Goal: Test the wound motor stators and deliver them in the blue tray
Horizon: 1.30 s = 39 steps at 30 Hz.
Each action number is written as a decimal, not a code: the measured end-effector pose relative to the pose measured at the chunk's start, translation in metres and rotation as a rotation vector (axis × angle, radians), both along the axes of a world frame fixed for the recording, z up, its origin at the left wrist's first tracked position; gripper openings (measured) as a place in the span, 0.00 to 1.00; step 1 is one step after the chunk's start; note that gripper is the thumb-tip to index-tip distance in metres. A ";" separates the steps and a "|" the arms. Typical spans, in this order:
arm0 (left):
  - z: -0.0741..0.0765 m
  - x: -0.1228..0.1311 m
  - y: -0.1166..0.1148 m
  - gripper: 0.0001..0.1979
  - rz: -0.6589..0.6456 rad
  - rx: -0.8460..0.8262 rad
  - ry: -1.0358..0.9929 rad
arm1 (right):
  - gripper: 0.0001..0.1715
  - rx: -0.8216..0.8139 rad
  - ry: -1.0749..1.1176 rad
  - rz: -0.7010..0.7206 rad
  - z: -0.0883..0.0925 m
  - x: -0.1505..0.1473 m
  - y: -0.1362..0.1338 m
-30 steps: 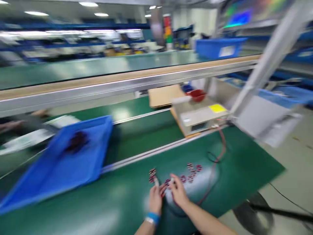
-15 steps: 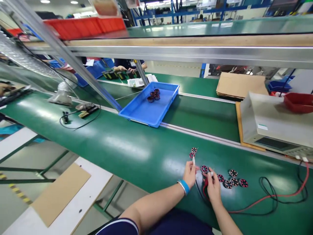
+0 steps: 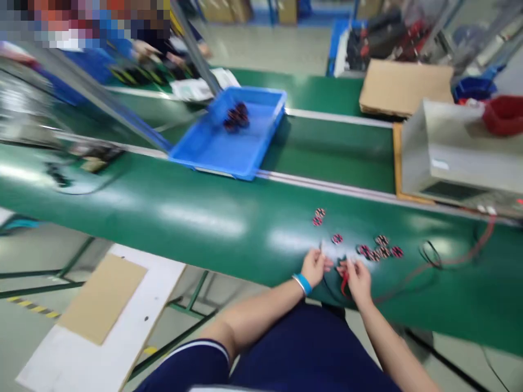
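Observation:
Both my hands rest at the near edge of a green mat. My left hand, with a blue wristband, is pinched on a thin white-tipped probe. My right hand is closed on a red probe handle. Small round red-and-black wound parts lie just beyond my fingers: a pair, a single one between my hands, and a cluster of several to the right. The view is smeared by motion.
A blue tray holding several dark parts sits on the belt behind. At right stand a grey tester box, red and black leads, flat cardboard and a red bowl. Another person's hands work at far left.
My head has tilted down, so everything sits higher in view and my lap shows. Both hands stay near the parts, still closed on the probes.

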State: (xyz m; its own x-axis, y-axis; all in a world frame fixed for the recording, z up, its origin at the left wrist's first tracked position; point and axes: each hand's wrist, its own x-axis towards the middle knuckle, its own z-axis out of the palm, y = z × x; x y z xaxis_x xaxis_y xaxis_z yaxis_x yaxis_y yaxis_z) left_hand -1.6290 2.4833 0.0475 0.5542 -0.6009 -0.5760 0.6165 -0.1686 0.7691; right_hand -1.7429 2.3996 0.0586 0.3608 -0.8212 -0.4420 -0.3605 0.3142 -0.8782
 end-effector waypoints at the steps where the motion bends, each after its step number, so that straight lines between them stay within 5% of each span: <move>1: 0.002 0.001 0.001 0.25 0.006 0.011 0.009 | 0.29 0.007 -0.008 0.016 0.002 0.002 0.001; 19: 0.001 -0.018 -0.009 0.24 0.097 0.006 0.054 | 0.23 0.127 -0.124 0.220 -0.002 -0.001 -0.010; 39: 0.011 -0.010 -0.009 0.19 0.064 0.027 0.120 | 0.25 0.195 -0.134 0.263 0.002 -0.003 -0.011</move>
